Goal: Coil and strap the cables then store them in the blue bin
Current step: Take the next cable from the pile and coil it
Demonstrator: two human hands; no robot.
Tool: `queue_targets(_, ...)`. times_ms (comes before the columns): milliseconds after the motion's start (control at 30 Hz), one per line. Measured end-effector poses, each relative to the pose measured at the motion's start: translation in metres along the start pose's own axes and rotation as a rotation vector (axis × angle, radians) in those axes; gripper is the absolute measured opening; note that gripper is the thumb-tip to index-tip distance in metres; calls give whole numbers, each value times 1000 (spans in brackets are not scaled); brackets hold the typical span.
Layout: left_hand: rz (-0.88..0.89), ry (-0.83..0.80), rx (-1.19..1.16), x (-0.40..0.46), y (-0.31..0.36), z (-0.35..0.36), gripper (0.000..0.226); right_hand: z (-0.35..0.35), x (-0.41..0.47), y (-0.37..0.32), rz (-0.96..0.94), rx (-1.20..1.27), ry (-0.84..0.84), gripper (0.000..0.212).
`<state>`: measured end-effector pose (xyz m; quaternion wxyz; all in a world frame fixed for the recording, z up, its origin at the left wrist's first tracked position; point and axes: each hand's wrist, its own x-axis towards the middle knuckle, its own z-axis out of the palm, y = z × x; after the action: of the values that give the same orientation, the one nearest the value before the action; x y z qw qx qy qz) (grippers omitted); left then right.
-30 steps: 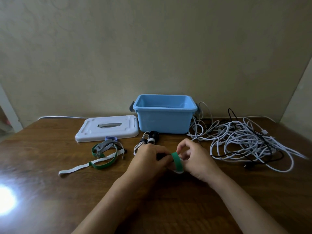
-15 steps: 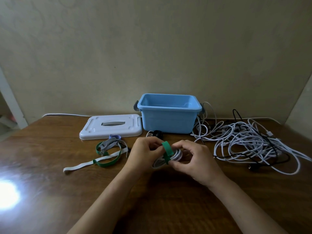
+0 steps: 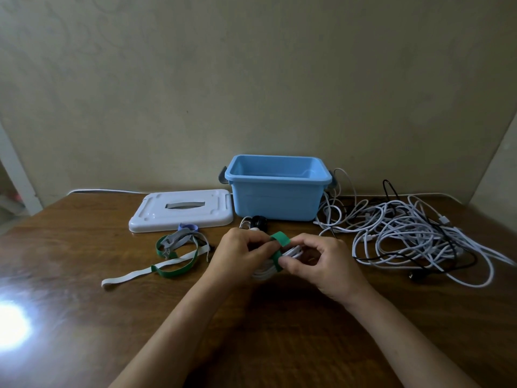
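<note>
Between the 2 hands, right at the middle of the wooden table (image 3: pixel 84 317), sits a coiled white cable (image 3: pixel 265 271) with a green strap (image 3: pixel 278 249) looped around it. Left hand (image 3: pixel 240 259) has its fingers curled round the coil's left side, thumb against the strap; right hand (image 3: pixel 321 264) pinches the strap's lower end against the coil with thumb and forefinger, the rest of its fingers curled over the top. One free end of the strap sticks up just above the knuckles. Beyond the hands stands the blue bin (image 3: pixel 277 200), open, and nothing can be made out inside it from here. Just past the left hand's fingertips, in front of the bin, lies a small black-and-white bundle (image 3: pixel 256 222), details unclear. Off to the right of the right hand sprawls a tangled heap of white and black cables (image 3: pixel 414 236). Left of the left hand lie loose spare straps (image 3: pixel 179 256), green, grey and white, and behind them the bin's white lid (image 3: pixel 181 210) flat on the table.
</note>
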<state>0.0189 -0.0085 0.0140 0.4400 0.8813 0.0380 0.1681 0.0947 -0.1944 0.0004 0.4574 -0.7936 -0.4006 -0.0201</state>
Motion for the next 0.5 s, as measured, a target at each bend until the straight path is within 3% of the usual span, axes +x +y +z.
queue_targets(267,16,-59,-5,1,0,-1,11,1,1,5,68,121,-8,22)
queue_targets(500,12,41,-15,0,-2,3,12,2,1,2,105,232,-1,32)
